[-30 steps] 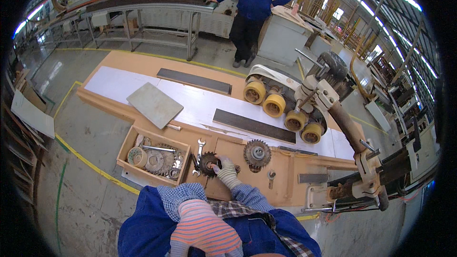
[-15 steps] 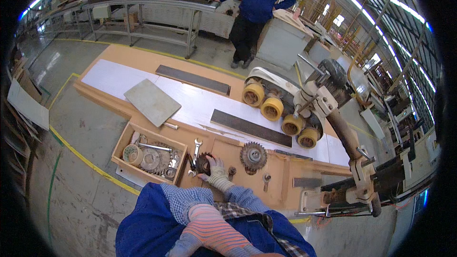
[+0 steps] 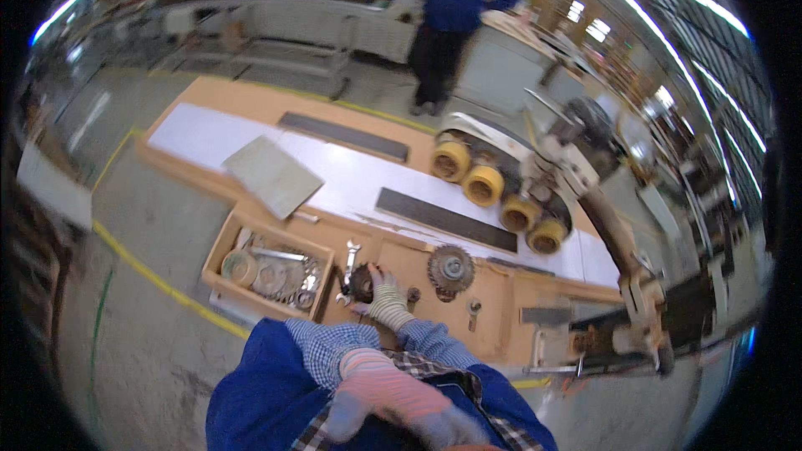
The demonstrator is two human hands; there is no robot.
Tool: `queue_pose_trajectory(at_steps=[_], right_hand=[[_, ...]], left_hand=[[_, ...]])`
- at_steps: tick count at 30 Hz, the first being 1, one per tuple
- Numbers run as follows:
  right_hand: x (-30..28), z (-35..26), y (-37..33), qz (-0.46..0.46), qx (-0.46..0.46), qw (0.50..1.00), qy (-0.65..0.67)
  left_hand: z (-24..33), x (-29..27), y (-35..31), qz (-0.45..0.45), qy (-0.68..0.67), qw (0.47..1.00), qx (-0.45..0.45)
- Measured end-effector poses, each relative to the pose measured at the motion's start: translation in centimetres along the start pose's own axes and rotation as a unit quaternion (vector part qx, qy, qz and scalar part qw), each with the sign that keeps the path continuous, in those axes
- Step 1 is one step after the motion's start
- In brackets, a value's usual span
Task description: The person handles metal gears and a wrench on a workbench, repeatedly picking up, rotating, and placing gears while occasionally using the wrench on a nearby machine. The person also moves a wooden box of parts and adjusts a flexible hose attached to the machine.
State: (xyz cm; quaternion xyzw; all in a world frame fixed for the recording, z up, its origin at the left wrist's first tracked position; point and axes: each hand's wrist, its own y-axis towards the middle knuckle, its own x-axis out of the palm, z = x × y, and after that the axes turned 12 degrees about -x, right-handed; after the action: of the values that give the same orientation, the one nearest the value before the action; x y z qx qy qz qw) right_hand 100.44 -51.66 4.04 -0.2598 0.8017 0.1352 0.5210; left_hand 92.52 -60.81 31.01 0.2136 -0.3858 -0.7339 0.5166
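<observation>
My right hand [image 3: 387, 301], in a pale striped glove, is closed round the edge of a small dark toothed gear [image 3: 362, 284] lying on the tan bench board. Beside that gear lie an open-ended wrench [image 3: 351, 259] and a thin dark tool partly hidden by it. A larger toothed gear [image 3: 451, 271] sits flat to the right of the hand, with a bolt [image 3: 474, 311] and another small metal part [image 3: 413, 294] near it. Close to my body is my left hand [image 3: 397, 392], in an orange-striped glove; its fingers are blurred at the lower edge.
Left of my hands is a wooden box [image 3: 215, 257] of metal parts and a cup. Farther back lie a grey plate [image 3: 274, 175] and dark strips [image 3: 447, 219]. A machine with yellow rollers [image 3: 483, 187] stands at right. Across the bench stands a person [image 3: 451, 0] in blue.
The view has shifted slightly, blurring the surroundings. My left hand has shifted by my body, its thumb moving right. The right hand stays at the small gear.
</observation>
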Motion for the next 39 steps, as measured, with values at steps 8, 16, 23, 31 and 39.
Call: queue_pose_trajectory(at_steps=[8,16,23,31,39], right_hand=[[0.6,1.2,-0.5,0.035,-0.052,0.992,0.11],[1.0,2.1,-2.7,0.101,-0.095,0.984,0.108],[0.8,1.1,-1.3,0.14,-0.075,0.974,0.161],[3.0,2.2,-0.1,0.088,0.012,0.995,0.053],[2.8,3.5,-0.8,0.071,-0.037,0.987,0.141]], left_hand=[[-3.4,-1.7,4.4,0.071,-0.148,0.955,-0.246],[-6.3,-4.8,-4.5,0.482,0.005,0.834,-0.27],[-9.7,-7.5,-24.3,0.72,0.445,0.399,-0.353],[-13.4,-8.9,-29.0,0.731,0.474,0.201,-0.448],[-9.8,-10.1,-27.8,0.702,0.387,0.234,-0.551]])
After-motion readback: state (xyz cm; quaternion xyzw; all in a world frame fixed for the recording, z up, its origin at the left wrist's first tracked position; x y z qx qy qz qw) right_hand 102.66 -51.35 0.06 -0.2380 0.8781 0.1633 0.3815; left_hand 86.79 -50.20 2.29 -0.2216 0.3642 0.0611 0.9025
